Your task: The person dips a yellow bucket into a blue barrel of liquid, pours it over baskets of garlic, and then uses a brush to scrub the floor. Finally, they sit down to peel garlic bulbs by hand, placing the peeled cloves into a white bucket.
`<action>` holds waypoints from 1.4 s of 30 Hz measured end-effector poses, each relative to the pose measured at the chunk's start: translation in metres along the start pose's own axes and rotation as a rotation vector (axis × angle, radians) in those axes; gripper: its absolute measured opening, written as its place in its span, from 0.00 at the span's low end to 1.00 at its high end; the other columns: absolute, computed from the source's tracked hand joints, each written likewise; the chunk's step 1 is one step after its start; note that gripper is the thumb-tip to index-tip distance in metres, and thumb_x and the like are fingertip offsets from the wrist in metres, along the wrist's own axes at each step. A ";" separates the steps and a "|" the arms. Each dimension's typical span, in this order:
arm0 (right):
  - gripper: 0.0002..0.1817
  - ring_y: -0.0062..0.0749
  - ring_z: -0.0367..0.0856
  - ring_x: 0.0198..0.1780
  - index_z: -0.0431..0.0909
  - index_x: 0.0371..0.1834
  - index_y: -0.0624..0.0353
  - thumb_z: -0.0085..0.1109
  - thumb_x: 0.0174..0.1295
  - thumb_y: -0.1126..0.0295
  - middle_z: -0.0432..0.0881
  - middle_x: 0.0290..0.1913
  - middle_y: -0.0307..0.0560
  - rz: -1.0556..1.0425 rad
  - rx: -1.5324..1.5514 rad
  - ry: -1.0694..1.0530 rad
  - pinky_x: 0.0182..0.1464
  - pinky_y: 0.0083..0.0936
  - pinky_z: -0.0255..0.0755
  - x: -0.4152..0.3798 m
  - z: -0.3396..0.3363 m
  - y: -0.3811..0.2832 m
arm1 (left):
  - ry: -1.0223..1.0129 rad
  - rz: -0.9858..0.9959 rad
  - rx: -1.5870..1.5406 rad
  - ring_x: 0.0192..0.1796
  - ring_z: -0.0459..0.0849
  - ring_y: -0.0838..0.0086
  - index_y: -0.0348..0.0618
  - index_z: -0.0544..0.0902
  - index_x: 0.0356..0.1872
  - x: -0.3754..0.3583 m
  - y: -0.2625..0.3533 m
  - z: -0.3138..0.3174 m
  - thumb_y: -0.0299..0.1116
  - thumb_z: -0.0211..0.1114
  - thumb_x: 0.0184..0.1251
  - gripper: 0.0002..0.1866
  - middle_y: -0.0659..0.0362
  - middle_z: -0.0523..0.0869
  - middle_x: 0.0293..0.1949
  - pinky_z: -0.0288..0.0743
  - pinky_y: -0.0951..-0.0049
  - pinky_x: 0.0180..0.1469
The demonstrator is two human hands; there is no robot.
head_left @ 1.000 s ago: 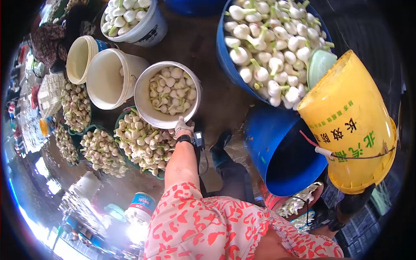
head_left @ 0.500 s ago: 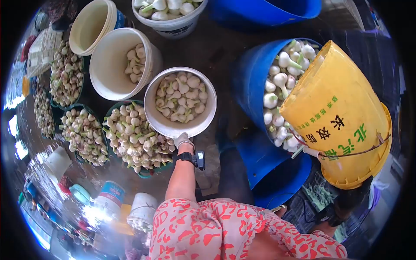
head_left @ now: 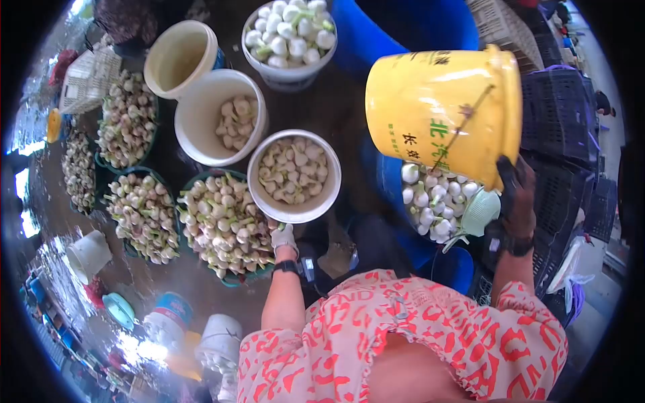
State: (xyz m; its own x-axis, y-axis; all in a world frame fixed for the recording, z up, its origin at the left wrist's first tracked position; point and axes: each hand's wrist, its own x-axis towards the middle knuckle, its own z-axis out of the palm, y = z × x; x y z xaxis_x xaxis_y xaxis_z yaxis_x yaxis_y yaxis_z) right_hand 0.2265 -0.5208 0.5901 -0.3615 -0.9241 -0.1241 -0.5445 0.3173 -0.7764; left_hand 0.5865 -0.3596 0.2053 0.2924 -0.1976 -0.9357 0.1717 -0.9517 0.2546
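My right hand [head_left: 516,195], in a dark glove, grips the rim of a yellow bucket [head_left: 440,114] with green and black lettering and holds it up, tipped on its side, above a blue tub of white garlic bulbs [head_left: 433,195]. My left hand [head_left: 284,236], in a light glove with a black wrist device, hangs by the near rim of a white bucket of garlic [head_left: 293,176]. I cannot tell whether it grips anything. A green basket heaped with garlic [head_left: 222,225] lies just left of it.
More white buckets [head_left: 218,117] [head_left: 180,57] [head_left: 289,40] stand behind, some holding garlic. Green baskets of garlic [head_left: 141,215] [head_left: 124,121] line the left. A pale green scoop [head_left: 478,211] rests in the blue tub. Black crates [head_left: 564,114] stack at right. The floor is wet.
The yellow bucket has swung up and turned onto its side, now higher and further left. My view has shifted; the left hand stays by the white bucket's rim.
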 end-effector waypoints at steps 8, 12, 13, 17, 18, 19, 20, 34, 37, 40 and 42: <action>0.15 0.23 0.79 0.39 0.77 0.47 0.68 0.58 0.62 0.68 0.83 0.39 0.46 -0.086 0.018 -0.291 0.43 0.22 0.73 0.008 0.019 -0.054 | -0.158 0.232 -0.459 0.17 0.69 0.82 0.47 0.74 0.29 -0.034 0.040 -0.134 0.32 0.55 0.63 0.04 0.67 0.72 0.21 0.57 0.82 0.13; 0.15 0.29 0.79 0.46 0.77 0.48 0.66 0.59 0.61 0.69 0.81 0.46 0.47 -0.286 0.091 -0.501 0.47 0.27 0.72 0.021 0.046 -0.059 | -0.496 0.491 -0.468 0.28 0.73 0.80 0.55 0.72 0.35 -0.079 0.130 -0.102 0.39 0.52 0.69 0.04 0.70 0.72 0.29 0.67 0.78 0.26; 0.14 0.31 0.80 0.44 0.78 0.46 0.65 0.60 0.61 0.67 0.83 0.42 0.49 -0.368 0.161 -0.532 0.48 0.27 0.71 0.023 0.055 -0.067 | -0.424 0.499 -0.310 0.37 0.76 0.79 0.56 0.72 0.40 -0.106 0.165 -0.079 0.40 0.52 0.70 0.05 0.70 0.73 0.34 0.70 0.78 0.35; 0.15 0.39 0.80 0.39 0.79 0.41 0.64 0.60 0.61 0.62 0.83 0.37 0.52 -0.445 0.066 -0.745 0.44 0.30 0.70 0.067 0.080 -0.092 | -0.632 0.646 -0.377 0.57 0.73 0.69 0.55 0.68 0.60 -0.149 0.277 -0.013 0.50 0.58 0.64 0.25 0.65 0.73 0.57 0.71 0.61 0.53; 0.15 0.39 0.80 0.39 0.79 0.41 0.64 0.60 0.61 0.62 0.83 0.37 0.52 -0.441 0.085 -0.734 0.44 0.30 0.70 0.087 0.087 -0.094 | -0.599 0.628 -0.542 0.54 0.75 0.67 0.47 0.67 0.59 -0.172 0.305 -0.005 0.43 0.59 0.65 0.24 0.60 0.75 0.55 0.74 0.63 0.51; 0.15 0.38 0.80 0.38 0.79 0.40 0.65 0.60 0.61 0.61 0.82 0.36 0.52 -0.446 0.151 -0.707 0.42 0.30 0.70 0.110 0.094 -0.096 | -0.566 0.604 -0.705 0.51 0.77 0.65 0.39 0.67 0.58 -0.181 0.333 0.007 0.35 0.60 0.65 0.23 0.55 0.77 0.52 0.76 0.65 0.49; 0.16 0.38 0.80 0.36 0.79 0.38 0.65 0.61 0.60 0.61 0.82 0.35 0.52 -0.431 0.224 -0.681 0.40 0.30 0.71 0.126 0.100 -0.096 | -0.544 0.790 -0.656 0.49 0.79 0.66 0.35 0.69 0.55 -0.164 0.354 0.017 0.34 0.63 0.62 0.23 0.53 0.78 0.50 0.76 0.67 0.49; 0.23 0.22 0.75 0.39 0.80 0.45 0.60 0.46 0.69 0.51 0.82 0.38 0.42 0.304 0.938 0.300 0.44 0.27 0.70 0.559 0.139 0.173 | -0.103 1.777 0.360 0.54 0.70 0.45 0.31 0.65 0.57 -0.137 0.675 0.417 0.38 0.72 0.43 0.39 0.40 0.72 0.50 0.62 0.58 0.60; 0.26 0.28 0.77 0.39 0.80 0.44 0.60 0.45 0.67 0.46 0.82 0.39 0.43 0.303 1.035 0.408 0.44 0.29 0.69 0.597 0.187 0.253 | -0.050 1.533 0.624 0.58 0.69 0.47 0.31 0.64 0.58 -0.093 0.682 0.479 0.41 0.73 0.42 0.42 0.40 0.71 0.53 0.62 0.59 0.61; 0.29 0.37 0.79 0.40 0.80 0.45 0.60 0.40 0.67 0.44 0.83 0.41 0.44 0.502 0.808 0.316 0.44 0.35 0.70 0.608 0.224 0.291 | -0.029 1.361 0.796 0.61 0.68 0.48 0.31 0.61 0.61 -0.047 0.693 0.513 0.44 0.73 0.41 0.46 0.40 0.69 0.58 0.62 0.62 0.63; 0.28 0.41 0.80 0.41 0.79 0.45 0.58 0.39 0.68 0.44 0.83 0.42 0.46 0.668 0.659 0.295 0.44 0.37 0.71 0.622 0.249 0.318 | 0.080 1.243 0.846 0.61 0.69 0.50 0.33 0.62 0.61 -0.004 0.696 0.535 0.44 0.73 0.42 0.45 0.41 0.70 0.57 0.63 0.62 0.63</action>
State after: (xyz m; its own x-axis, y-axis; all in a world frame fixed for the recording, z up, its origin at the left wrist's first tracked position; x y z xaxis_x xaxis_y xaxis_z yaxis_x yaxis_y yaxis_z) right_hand 0.0167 -1.0481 0.1119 -0.6646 -0.4792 -0.5733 0.3392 0.4902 -0.8029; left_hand 0.2018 -1.1469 0.2551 -0.1065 -0.9711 -0.2135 -0.7873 -0.0487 0.6146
